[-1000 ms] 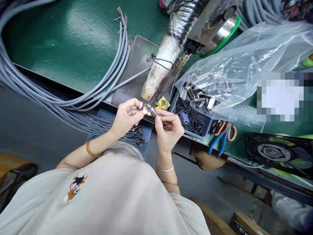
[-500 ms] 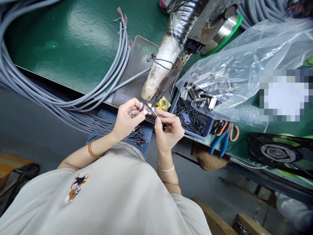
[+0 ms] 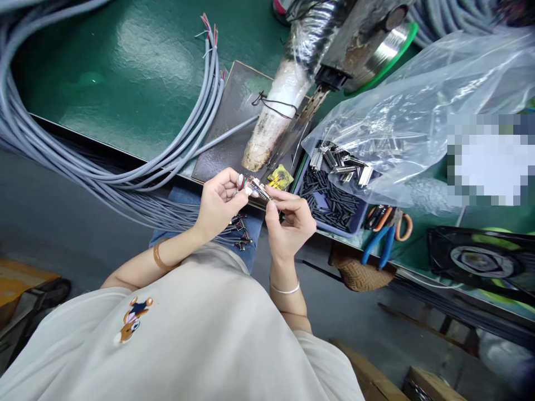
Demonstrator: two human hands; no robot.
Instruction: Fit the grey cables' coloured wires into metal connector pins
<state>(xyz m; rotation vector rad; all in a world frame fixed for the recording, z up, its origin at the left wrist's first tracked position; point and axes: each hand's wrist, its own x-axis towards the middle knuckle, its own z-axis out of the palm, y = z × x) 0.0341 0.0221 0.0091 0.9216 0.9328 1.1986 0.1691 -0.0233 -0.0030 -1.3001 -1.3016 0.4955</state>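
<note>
My left hand (image 3: 221, 203) is closed, pinching thin coloured wires (image 3: 242, 182) between thumb and fingers. They meet a small metal multi-pin connector (image 3: 261, 190). The far end of that connector is pinched by the thumb and index finger of my right hand (image 3: 291, 224). Just beyond it lies a stained yellow sponge (image 3: 281, 177). Above the hands are the blackened tip of a plastic-wrapped tube (image 3: 270, 120) and a soldering iron (image 3: 314, 103). Several wired connectors (image 3: 241, 234) rest on my lap, below my left hand. Fine wire ends are partly hidden by my fingers.
A blue bin (image 3: 355, 223) at right holds black sleeves (image 3: 330, 206) and metal connectors (image 3: 340, 161), partly under a clear plastic bag (image 3: 418, 122). Pliers (image 3: 384, 239) and a black fan (image 3: 480, 260) lie farther right. Grey cables (image 3: 137, 172) loop across the left bench edge. A solder spool (image 3: 384, 55) stands behind.
Both hands keep their grip on the wires and the connector. The connector has tilted very slightly, and the whole view has shifted a little.
</note>
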